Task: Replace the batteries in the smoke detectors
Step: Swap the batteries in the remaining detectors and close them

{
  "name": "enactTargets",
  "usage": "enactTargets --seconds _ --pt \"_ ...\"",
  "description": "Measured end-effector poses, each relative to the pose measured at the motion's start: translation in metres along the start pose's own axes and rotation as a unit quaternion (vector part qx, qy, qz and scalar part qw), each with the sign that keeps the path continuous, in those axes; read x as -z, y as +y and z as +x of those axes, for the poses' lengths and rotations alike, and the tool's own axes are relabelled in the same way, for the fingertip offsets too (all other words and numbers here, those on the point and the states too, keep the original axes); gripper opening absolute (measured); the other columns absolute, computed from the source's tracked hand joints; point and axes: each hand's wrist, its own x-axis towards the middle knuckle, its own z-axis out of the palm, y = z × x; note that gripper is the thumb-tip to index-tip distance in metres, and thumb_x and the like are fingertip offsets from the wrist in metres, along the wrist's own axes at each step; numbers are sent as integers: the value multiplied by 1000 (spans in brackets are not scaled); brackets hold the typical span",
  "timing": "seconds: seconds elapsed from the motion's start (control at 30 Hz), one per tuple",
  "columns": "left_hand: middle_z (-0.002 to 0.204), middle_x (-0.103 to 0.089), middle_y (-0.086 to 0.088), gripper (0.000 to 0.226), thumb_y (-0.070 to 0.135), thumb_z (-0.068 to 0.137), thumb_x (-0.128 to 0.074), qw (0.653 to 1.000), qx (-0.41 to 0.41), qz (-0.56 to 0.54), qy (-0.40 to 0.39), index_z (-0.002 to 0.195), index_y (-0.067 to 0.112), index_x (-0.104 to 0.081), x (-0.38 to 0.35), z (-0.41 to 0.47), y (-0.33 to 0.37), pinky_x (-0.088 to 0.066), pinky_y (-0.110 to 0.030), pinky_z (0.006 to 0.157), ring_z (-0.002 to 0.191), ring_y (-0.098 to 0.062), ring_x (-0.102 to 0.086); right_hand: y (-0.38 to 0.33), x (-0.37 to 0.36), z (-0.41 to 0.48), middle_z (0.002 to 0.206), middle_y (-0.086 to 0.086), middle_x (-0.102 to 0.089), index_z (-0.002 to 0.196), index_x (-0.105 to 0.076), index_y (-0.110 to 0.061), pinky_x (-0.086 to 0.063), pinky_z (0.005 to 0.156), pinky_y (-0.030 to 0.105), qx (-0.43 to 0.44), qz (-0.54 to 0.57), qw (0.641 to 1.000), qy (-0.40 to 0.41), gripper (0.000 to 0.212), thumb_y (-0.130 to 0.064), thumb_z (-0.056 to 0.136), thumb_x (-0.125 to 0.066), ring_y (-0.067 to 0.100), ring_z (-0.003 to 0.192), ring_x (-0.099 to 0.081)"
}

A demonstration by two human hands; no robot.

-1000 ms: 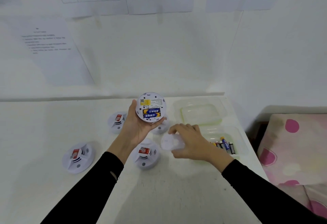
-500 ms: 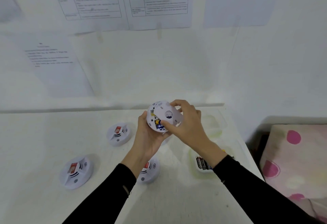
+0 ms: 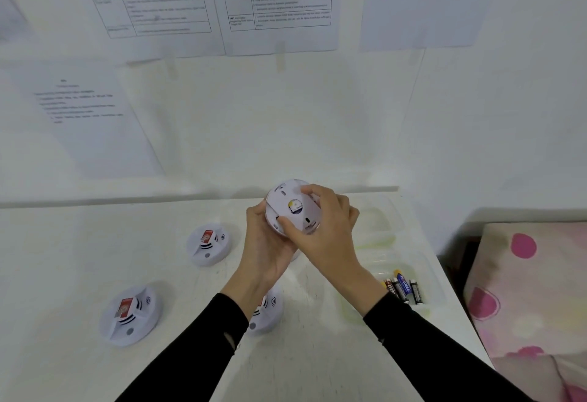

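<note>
From 3 o'clock our right hand [image 3: 327, 227] now grips the back cover [image 3: 286, 200], off the table [image 3: 79, 243], against the detector [image 3: 272, 225] our left hand [image 3: 270, 249] clasps, so we judge this unit nearly closed.

Open tabletop [image 3: 317, 357] front-centre — detectors [image 3: 130, 314] left, tray [image 3: 440, 293] right

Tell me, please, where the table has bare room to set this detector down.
Bare: the left rear of the table, beyond the back detector and front-left detector; also the near strip between the sleeves. Crowded: the right edge, with trays and batteries.
</note>
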Motion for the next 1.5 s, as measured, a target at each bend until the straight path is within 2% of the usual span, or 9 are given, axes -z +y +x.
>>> enactTargets --seconds 0.07,0.17,0.4,0.57,0.8,0.97,1.17,1.3,1.5 --pt "115 -69 -17 42 30 92 -41 999 2 -41 4 114 11 -72 3 -1 1 -59 -42 79 98 -32 -70 0 1 -2 113 -25 -53 117 -51 -33 -26 90 21 6 6 1000 -6 58 -40 68 -81 1 101 -44" --pt "121 -65 -19 54 26 84 -47 997 4 -75 -10 136 13 -54 5 -2 0 -58 -47 79 98 -36 -69 1 2 -5 116 -21 -53 119 -51 -28 -22 92 14 11 20 1000 -11 59 -37 69 -82 -1 103 -46" --pt "114 -69 -19 45 36 89 -46 998 -1 -61 33 118 8 -67 1 -1 -1 -55 -43 89 97 -34 -70 -2 -4 -7 113 -18 -50 119 -48 -27 -22 90 11 -34 40 999 -6 63 -36 67 -82 -1 104 -43" --pt "97 -75 -12 50 39 98 -40 998 -14 -23 52 85 15 -81 -5 3 -1 -60 -34 78 85 -25 -73 -6 -6 -4 113 -23 -49 117 -46 -32 -26 91 21 -69 41 997 -21 64 -42 62 -78 -2 104 -46" --pt "98 -73 -8 51 38 99 -35 998 -28 -6 51 87 18 -80 -6 6 2 -57 -33 79 89 -21 -70 -9 -7 -2 116 -17 -51 116 -56 -41 -30 91 33 -9 -45 999 -18 47 -50 71 -66 3 104 -50" --pt "91 -75 -10 56 39 100 -34 999 -15 1 39 82 14 -80 -6 4 1 -59 -29 62 79 -20 -73 -4 -9 0 117 -9 -51 109 -66 -42 -24 90 30 27 -87 995 -36 35 -48 74 -64 10 103 -51" --pt "112 -69 -14 51 43 99 -37 998 -12 32 46 127 7 -60 1 6 2 -59 -35 77 98 -26 -70 0 -6 3 116 -5 -52 110 -67 -42 -32 87 33 33 -83 994 -66 37 -52 76 -57 15 98 -53" --pt "121 -65 -16 52 42 100 -36 997 -31 55 43 131 6 -57 4 8 0 -52 -38 96 111 -28 -63 -1 -4 6 115 -8 -53 110 -68 -41 -36 88 33 13 -36 997 -63 39 -50 73 -65 13 96 -55" --pt "124 -64 -15 55 40 100 -39 996 -44 57 44 143 7 -46 4 11 0 -48 -43 101 111 -28 -63 2 -2 7 118 -10 -54 122 -54 -26 -37 89 29 -35 15 996 -78 60 -46 69 -76 8 108 -54"
